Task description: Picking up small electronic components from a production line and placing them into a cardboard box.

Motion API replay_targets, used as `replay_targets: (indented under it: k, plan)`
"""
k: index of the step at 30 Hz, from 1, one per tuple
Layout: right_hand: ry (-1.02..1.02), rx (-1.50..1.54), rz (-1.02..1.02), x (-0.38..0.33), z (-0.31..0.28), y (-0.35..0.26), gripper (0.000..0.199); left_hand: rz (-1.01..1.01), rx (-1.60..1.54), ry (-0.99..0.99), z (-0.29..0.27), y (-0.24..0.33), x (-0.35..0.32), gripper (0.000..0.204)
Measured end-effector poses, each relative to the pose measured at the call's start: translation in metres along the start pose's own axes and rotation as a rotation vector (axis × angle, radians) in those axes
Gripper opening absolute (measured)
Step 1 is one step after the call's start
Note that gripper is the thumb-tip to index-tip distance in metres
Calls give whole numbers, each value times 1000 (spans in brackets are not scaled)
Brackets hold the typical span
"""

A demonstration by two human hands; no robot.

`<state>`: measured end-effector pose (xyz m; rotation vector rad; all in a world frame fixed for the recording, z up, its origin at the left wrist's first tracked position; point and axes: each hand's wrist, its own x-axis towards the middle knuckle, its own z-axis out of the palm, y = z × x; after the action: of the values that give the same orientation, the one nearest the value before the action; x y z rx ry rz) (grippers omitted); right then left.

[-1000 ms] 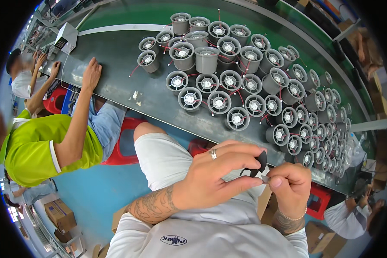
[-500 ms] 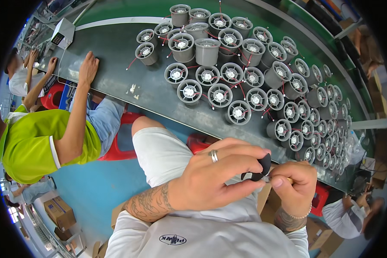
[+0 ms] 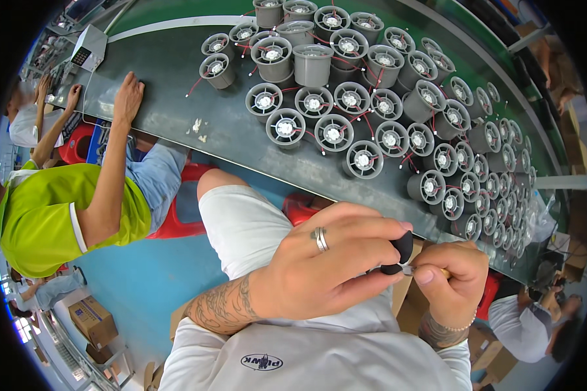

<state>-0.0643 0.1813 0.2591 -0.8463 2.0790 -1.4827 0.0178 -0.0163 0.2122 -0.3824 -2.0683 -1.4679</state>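
- The left hand (image 3: 326,267) was curled over a small black part (image 3: 401,251), its grip clamped on that part between thumb and fingertips, close in front of the chest and well short of the tabletop (image 3: 176,104).
- The right hand (image 3: 450,280) pinched a thin metal piece (image 3: 407,268) against the underside of the black part; its grip was closed on that piece. What the piece was could not be told.
- Change noted against a second earlier: both hands sat in much the same clasp, and the black part had shifted little. The work on it therefore appeared to be still in hand.
- Count: one black part held; one ring (image 3: 319,239) on the left hand.
- Grey fan housings (image 3: 332,133) with red leads crowded the tabletop, several dozen, too packed toward the right rim for a firm count.
- Two seated co-workers were visible at left, the nearer in a green shirt (image 3: 39,221).
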Motion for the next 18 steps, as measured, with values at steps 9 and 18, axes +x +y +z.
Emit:
replay_targets:
  k: [9, 18]
  plan:
    - [-17, -10, -25, 1, 2, -2, 7, 22, -1, 27, 0, 1, -1, 40]
    - [-91, 48, -18, 1, 0, -3, 8, 36, -68, 40, 0, 2, -2, 37]
